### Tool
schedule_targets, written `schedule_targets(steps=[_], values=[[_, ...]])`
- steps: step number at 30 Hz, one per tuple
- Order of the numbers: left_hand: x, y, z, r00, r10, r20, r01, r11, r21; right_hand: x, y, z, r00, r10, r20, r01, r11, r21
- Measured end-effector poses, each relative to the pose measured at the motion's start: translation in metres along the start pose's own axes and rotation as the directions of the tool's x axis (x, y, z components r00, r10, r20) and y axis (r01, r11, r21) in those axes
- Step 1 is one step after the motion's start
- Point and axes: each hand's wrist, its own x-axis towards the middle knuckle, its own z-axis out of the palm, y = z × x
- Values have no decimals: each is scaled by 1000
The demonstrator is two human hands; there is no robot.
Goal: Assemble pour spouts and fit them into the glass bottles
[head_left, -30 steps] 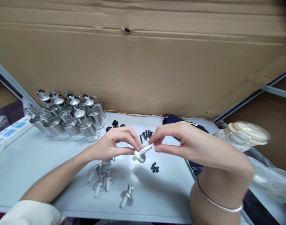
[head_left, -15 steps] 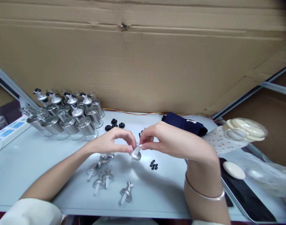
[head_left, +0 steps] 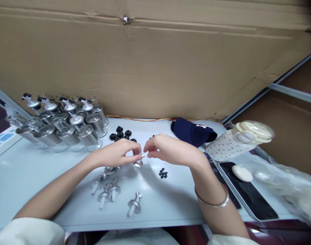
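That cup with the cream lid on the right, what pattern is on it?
The cup is white with small dots, seen in the head view.

Your left hand (head_left: 118,153) and right hand (head_left: 168,151) now sit closer together and further from you than a second ago, pinching the metal spout cap (head_left: 139,161) lower, just above the table (head_left: 30,173). Your view has swung right, uncovering the phone (head_left: 247,190) at lower right.
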Motion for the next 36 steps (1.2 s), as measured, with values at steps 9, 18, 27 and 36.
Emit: schedule_targets(steps=[9,18,27,36], values=[[-2,-2,-1,991,-50,123,47,999,26,-30,38,37,979,202,36,-202,979,0],[-4,0,-3,989,-100,112,96,995,39,-17,54,61,960,272,71,-277,957,86],[0,-6,0,986,-105,128,100,994,49,-1,37,52,968,166,-190,-114,960,257],[4,-9,4,983,-144,116,139,989,51,11,35,78,860,45,-508,195,892,408]])
